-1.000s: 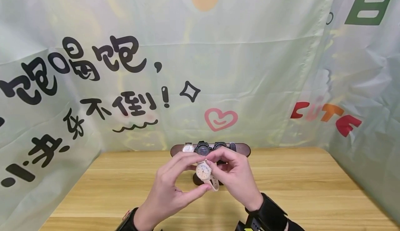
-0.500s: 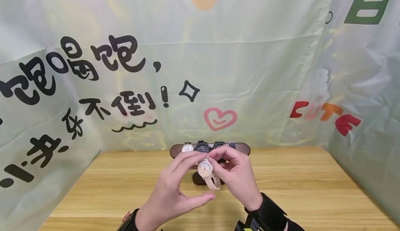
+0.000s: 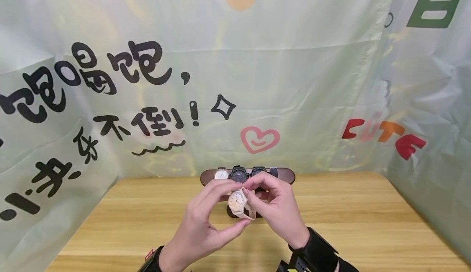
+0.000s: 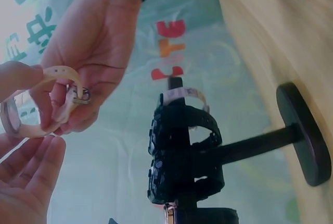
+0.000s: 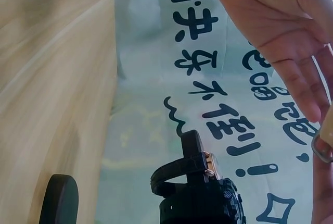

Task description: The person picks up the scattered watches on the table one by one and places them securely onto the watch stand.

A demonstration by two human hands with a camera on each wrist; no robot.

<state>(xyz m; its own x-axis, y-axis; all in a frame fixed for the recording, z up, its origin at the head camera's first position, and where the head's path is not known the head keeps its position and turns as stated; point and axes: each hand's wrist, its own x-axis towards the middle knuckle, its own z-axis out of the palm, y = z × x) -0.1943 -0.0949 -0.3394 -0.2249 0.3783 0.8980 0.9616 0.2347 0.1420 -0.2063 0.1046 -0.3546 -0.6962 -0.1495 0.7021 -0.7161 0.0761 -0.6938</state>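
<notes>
A wristwatch (image 3: 237,201) with a pale dial and cream strap hangs between both hands, in front of a watch stand. My left hand (image 3: 206,216) holds it, with fingertips at the upper strap and the thumb on the lower part of the loop. At the top, my right hand (image 3: 279,202) pinches the strap between thumb and forefinger. In the left wrist view the strap (image 4: 58,72) forms a loop, and its metal buckle (image 4: 81,96) lies by the right hand's fingers. Only a piece of the buckle (image 5: 322,148) shows in the right wrist view.
The dark brown T-shaped stand (image 3: 287,176) is at the table's back edge, its oval base (image 4: 304,135) on the wooden table (image 3: 147,214). Its bar bears several watches, among them a white-dial watch (image 3: 221,174) and a black watch (image 3: 239,176). A printed cloth (image 3: 301,79) hangs behind.
My left thumb dropped off the strap half a second ago and now touches it again. The watch has tipped, its dial shifting slightly left and its strap loop rising. The right hand stays nearly in place.
</notes>
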